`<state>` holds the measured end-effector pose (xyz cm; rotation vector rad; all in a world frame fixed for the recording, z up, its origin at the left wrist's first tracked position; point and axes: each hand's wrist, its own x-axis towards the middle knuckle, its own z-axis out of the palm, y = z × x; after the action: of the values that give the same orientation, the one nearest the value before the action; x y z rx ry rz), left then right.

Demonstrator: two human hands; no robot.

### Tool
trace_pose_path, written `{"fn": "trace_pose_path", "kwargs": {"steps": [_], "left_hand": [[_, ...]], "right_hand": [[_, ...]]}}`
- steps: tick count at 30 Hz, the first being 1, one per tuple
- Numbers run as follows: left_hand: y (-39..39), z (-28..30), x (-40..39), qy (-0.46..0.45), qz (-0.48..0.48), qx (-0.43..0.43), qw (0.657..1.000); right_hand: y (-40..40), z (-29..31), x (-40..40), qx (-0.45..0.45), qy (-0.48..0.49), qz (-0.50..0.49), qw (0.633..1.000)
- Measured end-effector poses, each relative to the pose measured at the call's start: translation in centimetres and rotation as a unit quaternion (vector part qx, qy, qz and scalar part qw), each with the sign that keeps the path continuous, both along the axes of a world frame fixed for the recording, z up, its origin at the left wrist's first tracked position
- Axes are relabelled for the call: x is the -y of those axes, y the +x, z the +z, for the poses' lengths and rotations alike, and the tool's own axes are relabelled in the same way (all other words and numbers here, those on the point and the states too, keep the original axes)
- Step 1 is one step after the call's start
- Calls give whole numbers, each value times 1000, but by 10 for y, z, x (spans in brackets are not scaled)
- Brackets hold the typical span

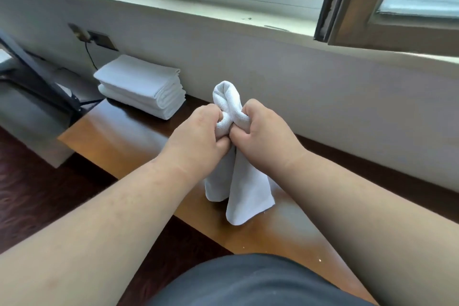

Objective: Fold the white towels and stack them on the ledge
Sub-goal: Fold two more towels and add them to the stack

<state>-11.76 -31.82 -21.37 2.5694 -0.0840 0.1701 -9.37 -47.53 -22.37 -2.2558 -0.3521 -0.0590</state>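
Observation:
A small white towel [244, 191] hangs bunched between both hands above the wooden ledge [129, 141]. My left hand [198, 136] grips its upper edge on the left side, and my right hand [265, 131] grips it right beside, knuckles almost touching. A loop of cloth sticks up above the fists, and two loose tails hang down, their lower ends touching the ledge. A stack of folded white towels [141, 87] lies at the far left end of the ledge, against the wall.
A pale wall and window sill [223, 17] run behind the ledge. An open brown window frame [387, 15] juts in at upper right. A wall socket with a plugged cable [99, 40] and a dark metal stand [42, 82] sit left of the stack. Dark floor lies below left.

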Motion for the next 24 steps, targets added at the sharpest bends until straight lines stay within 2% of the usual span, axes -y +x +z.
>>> {"fn": "trace_pose_path", "kwargs": {"steps": [4,7,12,14,16,18,21,24], "left_hand": [[31,-7,-45,36,30,-10,999],[58,-26,-80,73,37,-57,995],[104,-56,-137,129,22,-116,985],[118,-64,-153,185,-36,-118,975],[131,-68,-154,219,-163,-67,960],[142,-73,-146,215,-278,-40,935],[161,-76,-137,186,-322,-101,923],[175,-82,-130,177,-371,-119,904]], "right_hand": [[26,-10,-41,-32,-14,28,999],[43,-31,-67,-84,-58,45,994],[63,-65,-105,-185,-95,-1,978],[68,-74,-121,-196,-94,-26,976],[76,-79,-135,-177,-101,-57,977],[85,-80,-145,-156,-108,-93,977],[89,-81,-145,-131,-67,-156,977],[81,-85,-127,-128,-21,-181,975]]}}
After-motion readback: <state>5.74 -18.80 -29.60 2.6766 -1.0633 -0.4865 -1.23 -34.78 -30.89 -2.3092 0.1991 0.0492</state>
